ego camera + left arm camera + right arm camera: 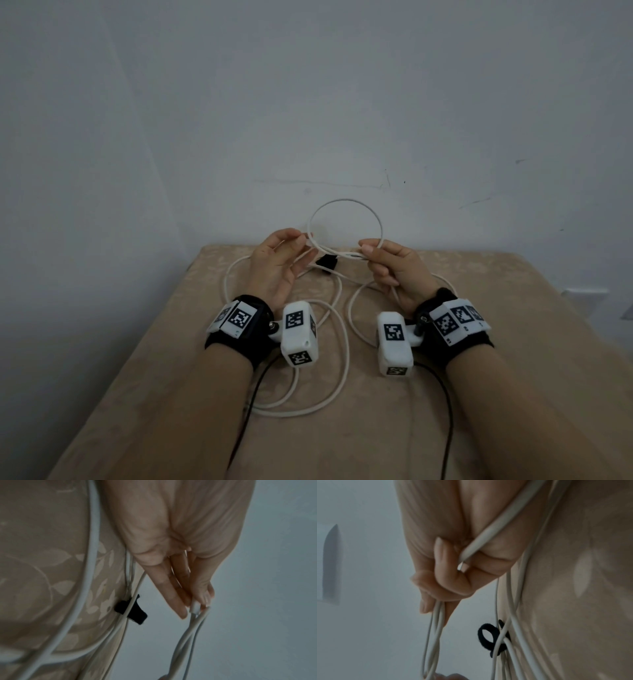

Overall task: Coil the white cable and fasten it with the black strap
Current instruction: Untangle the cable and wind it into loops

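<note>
Left hand (274, 263): raised above the tabletop (479, 394), palm turned inward, thumb and fingertips (204, 599) pinching the white cable (346, 205) at the left base of an upright loop. In the left wrist view a white connector end sits under the pinch, with two strands running away from it.

Right hand (397, 270): raised opposite, fingers curled round the cable. Thumb and forefinger grip the right base of the loop; the lower fingers (440, 566) enclose a further strand that passes through the fist and drops toward the wrist.

White cable: one round loop held in the air between both hands, standing against the wall (308, 85). The remainder lies slack on the tabletop in several wide curves beneath and between the forearms.

Black strap (327, 263): wrapped on the cable below the held loop, between the two hands, partly curled open; neither hand touches it.

Tabletop: covered in beige cloth with a pale leaf pattern.

Wrist units: black bands with white marker-printed blocks on both wrists; thin black leads (445, 411) trail toward the near edge.
</note>
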`<state>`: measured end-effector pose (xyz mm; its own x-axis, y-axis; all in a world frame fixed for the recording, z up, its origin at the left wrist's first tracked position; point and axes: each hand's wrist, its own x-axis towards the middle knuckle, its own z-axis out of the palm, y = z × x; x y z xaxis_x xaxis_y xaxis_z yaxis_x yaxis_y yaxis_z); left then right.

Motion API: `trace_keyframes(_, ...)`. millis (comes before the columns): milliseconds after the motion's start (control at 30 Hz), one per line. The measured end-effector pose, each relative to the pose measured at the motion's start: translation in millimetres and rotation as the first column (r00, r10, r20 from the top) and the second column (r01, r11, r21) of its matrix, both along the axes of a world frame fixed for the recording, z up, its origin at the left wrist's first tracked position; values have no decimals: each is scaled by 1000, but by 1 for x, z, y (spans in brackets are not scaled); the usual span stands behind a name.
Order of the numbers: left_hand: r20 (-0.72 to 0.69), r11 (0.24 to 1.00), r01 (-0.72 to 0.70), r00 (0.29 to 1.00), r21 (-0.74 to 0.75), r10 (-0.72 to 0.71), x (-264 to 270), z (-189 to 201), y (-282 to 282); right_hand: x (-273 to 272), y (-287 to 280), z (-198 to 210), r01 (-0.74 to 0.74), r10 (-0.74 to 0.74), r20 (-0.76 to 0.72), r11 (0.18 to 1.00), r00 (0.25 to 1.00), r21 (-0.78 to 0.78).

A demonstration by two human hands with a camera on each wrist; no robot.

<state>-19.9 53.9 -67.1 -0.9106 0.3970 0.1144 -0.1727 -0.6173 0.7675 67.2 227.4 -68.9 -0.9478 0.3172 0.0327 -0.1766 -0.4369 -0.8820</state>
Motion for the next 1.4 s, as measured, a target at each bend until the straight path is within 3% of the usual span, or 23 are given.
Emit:
trace_keyframes(300, 35, 994, 15, 999, 104, -19, -1, 1, -2, 1, -1, 1, 1, -2, 14, 999, 1000, 36)
trace_keyframes(533, -54, 961, 275, 960, -22, -276, 5, -2, 3, -3, -6, 7, 10, -9, -16, 995, 1000, 97)
trace_keyframes(667, -36, 969, 244, 969, -31, -245, 6, 0, 2, 0, -7, 9, -43, 39, 24, 988, 999, 150)
trace_keyframes(933, 13, 979, 204, 979, 19, -204, 5, 3, 2, 10, 0, 12, -251, 250, 34, 966, 968, 58)
trace_keyframes(1167, 69, 989, 136, 988, 56, -140, 3, 6, -1, 12, 5, 13, -442, 443, -10, 896, 897, 53)
trace_keyframes(1300, 85, 984, 170, 981, 61, -174, 0, 5, -2, 11, 6, 12, -413, 414, 0, 908, 910, 64)
trace_keyframes(1400, 58, 978, 204, 977, 36, -206, -1, 3, -1, 8, 4, 10, -307, 303, 49, 944, 952, 119)
